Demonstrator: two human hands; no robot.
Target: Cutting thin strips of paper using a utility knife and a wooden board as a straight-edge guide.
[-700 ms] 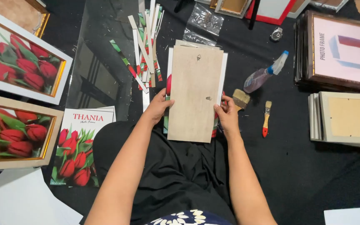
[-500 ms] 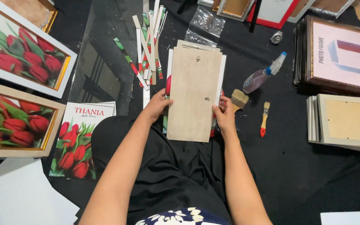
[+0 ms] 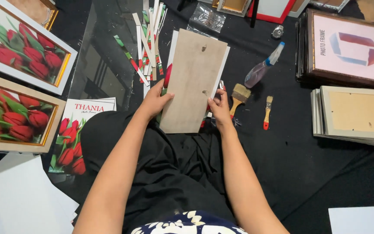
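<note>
Backing board held at centre frame.
Left hand [image 3: 154, 102] and right hand [image 3: 218, 109] fingers closed on backing board [image 3: 192, 80] edges; likely stiff, light; grip long edges.

A backing board [image 3: 193, 82] is gripped at its near edge, the left hand [image 3: 154, 102] on its left side and the right hand [image 3: 218, 108] on its right. Loose strips [image 3: 148, 43] are spread beyond and left of the grip. A spray bottle [image 3: 262, 67] and two brushes [image 3: 239, 95] are laid just right of it, with stacked frames [image 3: 353, 112] farther right. Framed prints [image 3: 18, 112] are set well to the left.
</note>
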